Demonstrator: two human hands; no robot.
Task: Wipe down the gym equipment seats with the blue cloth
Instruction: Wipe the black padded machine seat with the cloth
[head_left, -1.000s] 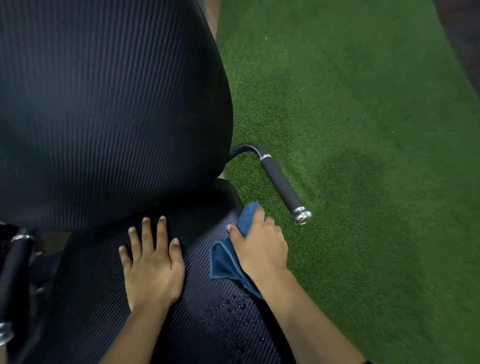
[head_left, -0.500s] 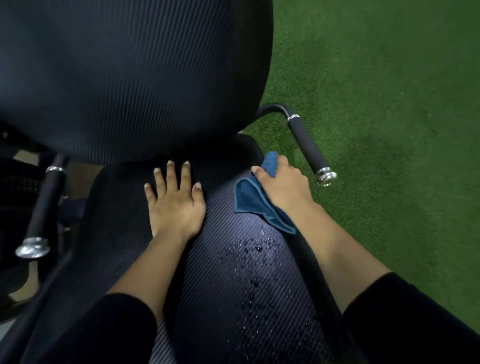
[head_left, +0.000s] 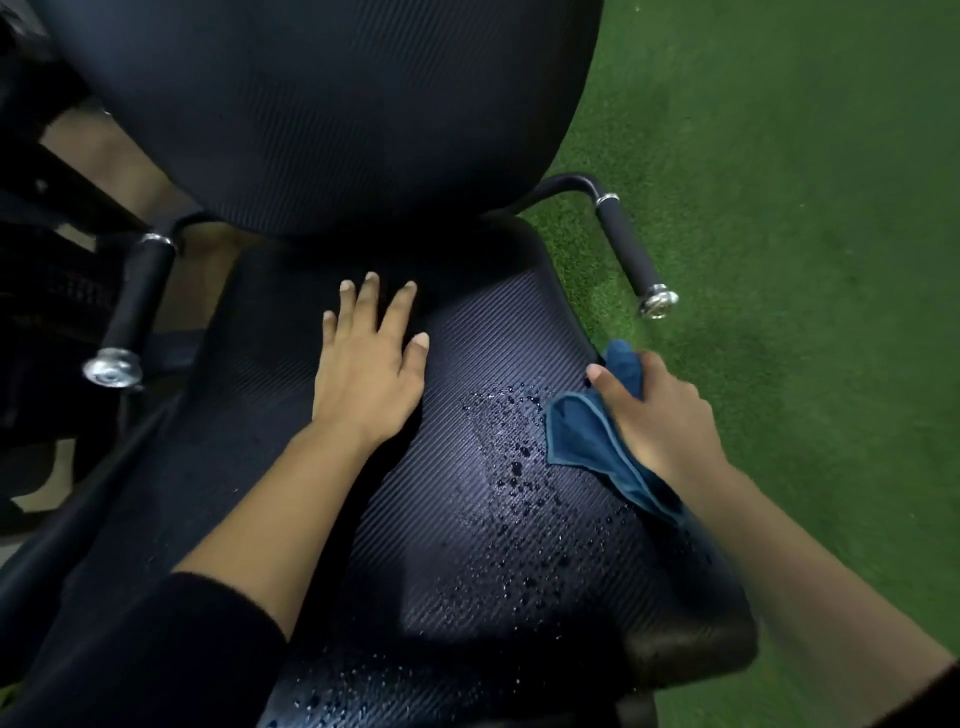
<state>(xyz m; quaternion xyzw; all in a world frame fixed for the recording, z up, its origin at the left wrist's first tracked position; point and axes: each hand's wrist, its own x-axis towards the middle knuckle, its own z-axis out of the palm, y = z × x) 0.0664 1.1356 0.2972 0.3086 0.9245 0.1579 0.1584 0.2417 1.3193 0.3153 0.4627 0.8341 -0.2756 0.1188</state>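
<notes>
We've got green turf (head_left: 789, 249) covering the whole right side of the frame, softly lit. Over at the upper left, tan floor (head_left: 96, 150) peeks between dark machine framework (head_left: 36, 301).

Dim overall — glare on wet seat (head_left: 483, 499), edges bowed.

green artificial turf floor (head_left: 779, 208), right side | black foam-grip handle with chrome end cap (head_left: 623, 249), above turf | second such handle (head_left: 137, 301), left
</notes>
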